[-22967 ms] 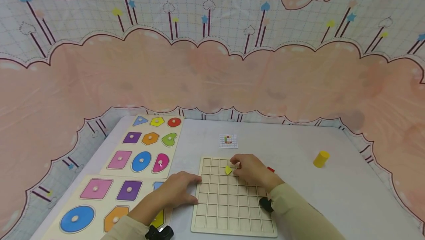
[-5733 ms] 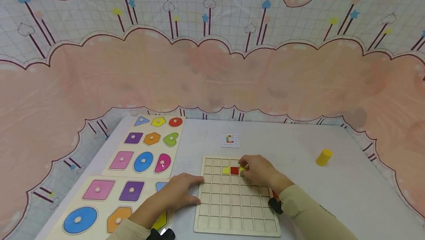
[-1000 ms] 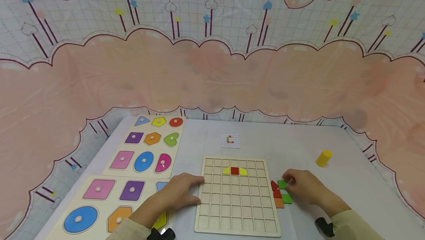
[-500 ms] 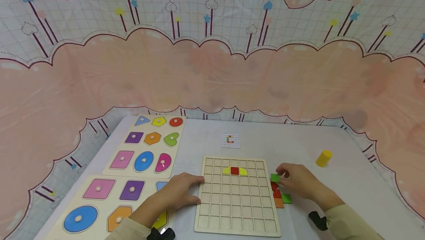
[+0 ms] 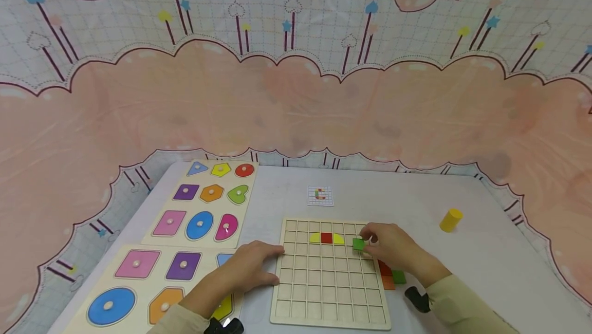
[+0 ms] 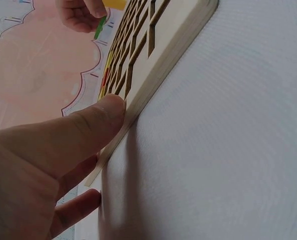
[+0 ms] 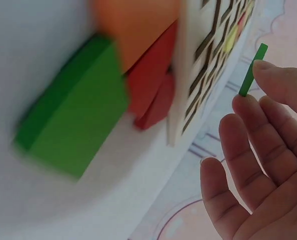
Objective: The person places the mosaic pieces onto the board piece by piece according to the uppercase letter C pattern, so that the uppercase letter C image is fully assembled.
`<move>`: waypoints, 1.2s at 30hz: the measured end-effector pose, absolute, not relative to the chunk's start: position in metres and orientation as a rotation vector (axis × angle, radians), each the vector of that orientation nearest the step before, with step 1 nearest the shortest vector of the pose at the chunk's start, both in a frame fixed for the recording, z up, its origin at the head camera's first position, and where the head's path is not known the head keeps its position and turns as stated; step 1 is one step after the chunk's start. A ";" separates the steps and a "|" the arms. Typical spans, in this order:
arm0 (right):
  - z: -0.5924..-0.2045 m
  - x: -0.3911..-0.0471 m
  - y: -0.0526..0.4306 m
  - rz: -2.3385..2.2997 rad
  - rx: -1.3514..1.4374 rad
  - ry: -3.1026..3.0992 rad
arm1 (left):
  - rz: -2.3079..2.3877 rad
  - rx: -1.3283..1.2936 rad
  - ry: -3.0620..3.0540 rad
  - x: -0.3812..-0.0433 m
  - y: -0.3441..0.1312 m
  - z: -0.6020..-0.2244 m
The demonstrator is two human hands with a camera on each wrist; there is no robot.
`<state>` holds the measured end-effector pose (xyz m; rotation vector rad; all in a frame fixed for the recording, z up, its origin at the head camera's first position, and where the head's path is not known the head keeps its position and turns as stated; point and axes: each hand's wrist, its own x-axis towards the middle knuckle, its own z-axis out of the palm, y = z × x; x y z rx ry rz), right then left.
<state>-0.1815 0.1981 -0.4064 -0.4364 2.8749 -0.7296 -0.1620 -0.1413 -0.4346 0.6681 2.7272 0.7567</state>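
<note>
My right hand point(image 5: 395, 246) pinches a green square tile point(image 5: 358, 244) between thumb and fingers, over the right part of the wooden grid board point(image 5: 319, 293). The right wrist view shows that tile point(image 7: 253, 70) edge-on, clear of the board. One row of the board holds a red square tile point(image 5: 326, 238) between two yellow rounded pieces. My left hand point(image 5: 250, 267) rests at the board's left edge, its thumb point(image 6: 96, 120) touching the side, fingers fairly straight. Beside the right edge lie a second green tile point(image 5: 399, 276), an orange tile point(image 5: 388, 283) and red pieces point(image 7: 151, 85), partly hidden by my right hand.
A small card point(image 5: 320, 196) with a coloured grid pattern lies behind the board. A yellow cylinder point(image 5: 450, 220) stands at the back right. To the left, two knobbed shape puzzles point(image 5: 180, 205) cover the table, the nearer one partly under my left arm.
My right hand has picked up the green tile from the loose pieces and carried it left over the board. Earlier, the red square and second yellow piece joined the first yellow piece. Left hand unchanged.
</note>
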 end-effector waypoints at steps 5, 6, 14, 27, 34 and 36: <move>-0.407 -0.184 0.183 -0.724 -0.436 2.881 | 0.756 0.667 2.725 -0.162 -0.142 -0.436; -0.407 -0.184 0.181 -0.724 -0.433 2.880 | 0.754 0.670 2.725 -0.162 -0.142 -0.436; -0.407 -0.187 0.165 -0.716 -0.494 2.881 | 0.759 0.664 2.721 -0.163 -0.143 -0.436; -0.412 -0.192 0.145 -0.664 -0.591 2.892 | 0.757 0.673 2.725 -0.163 -0.144 -0.437; -0.415 -0.194 0.138 -0.671 -0.670 2.880 | 0.763 0.672 2.721 -0.163 -0.143 -0.436; -0.415 -0.195 0.136 -0.674 -0.675 2.875 | 0.765 0.674 2.720 -0.164 -0.143 -0.436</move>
